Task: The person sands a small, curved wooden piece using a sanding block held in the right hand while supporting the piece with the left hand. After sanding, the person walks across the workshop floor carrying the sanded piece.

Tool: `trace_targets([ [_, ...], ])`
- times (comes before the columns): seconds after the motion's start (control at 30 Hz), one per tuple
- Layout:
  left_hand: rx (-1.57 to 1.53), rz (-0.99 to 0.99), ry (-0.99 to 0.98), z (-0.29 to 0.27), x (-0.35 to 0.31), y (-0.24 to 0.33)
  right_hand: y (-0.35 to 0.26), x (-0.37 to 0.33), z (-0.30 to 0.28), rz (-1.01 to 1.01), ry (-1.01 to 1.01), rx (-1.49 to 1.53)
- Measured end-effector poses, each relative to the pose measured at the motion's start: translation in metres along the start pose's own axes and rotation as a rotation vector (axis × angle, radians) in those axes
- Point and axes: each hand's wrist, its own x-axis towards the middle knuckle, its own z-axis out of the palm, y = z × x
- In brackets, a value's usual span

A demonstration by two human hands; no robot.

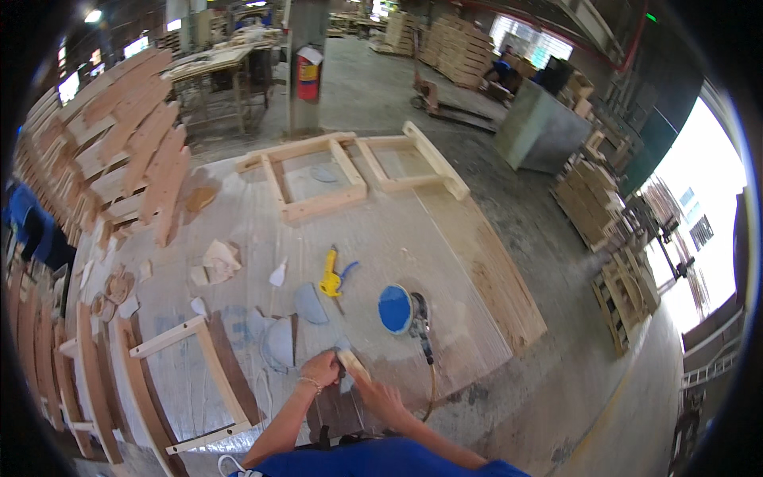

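While the person's right hand grips a pale wooden piece, the left hand sits at that piece's far end, fingers bunched; whether they pinch it cannot be told. Beyond the grip lies a yellow blow gun; ahead and rightward, a blue-padded disc sander.

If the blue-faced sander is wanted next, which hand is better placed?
Probably the right hand: the sander and its hose lie toward that side, farther from the left hand. It grips a wood piece, though.
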Motion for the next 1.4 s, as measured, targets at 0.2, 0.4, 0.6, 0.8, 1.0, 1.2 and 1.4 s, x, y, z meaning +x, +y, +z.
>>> trace_targets([
  [0.2, 0.143, 0.059, 0.029, 0.0, 0.0, 0.013, 0.013, 0.057, 0.023, -0.116, 0.286, 0.026],
  [0.4, 0.021, 0.071, 0.003, -0.007, -0.003, -0.004, 0.0, -0.006, 0.011, -0.021, 0.031, -0.109],
  [0.6, -0.045, 0.063, -0.074, -0.006, 0.001, 0.007, -0.005, 0.044, -0.001, -0.021, 0.215, -0.032],
  [0.8, -0.104, 0.033, -0.098, -0.003, 0.009, 0.007, 0.022, -0.006, 0.005, -0.065, 0.197, -0.128],
  [1.0, 0.106, 0.082, 0.088, -0.013, -0.002, -0.036, -0.026, 0.048, 0.012, -0.124, 0.097, -0.028],
  [1.2, -0.009, 0.098, 0.165, -0.003, -0.01, 0.003, -0.039, 0.032, 0.001, -0.197, 0.024, 0.089],
  [1.4, -0.307, 0.177, 0.032, 0.014, -0.013, 0.006, -0.074, 0.077, 0.024, -0.404, -0.008, -0.002],
])
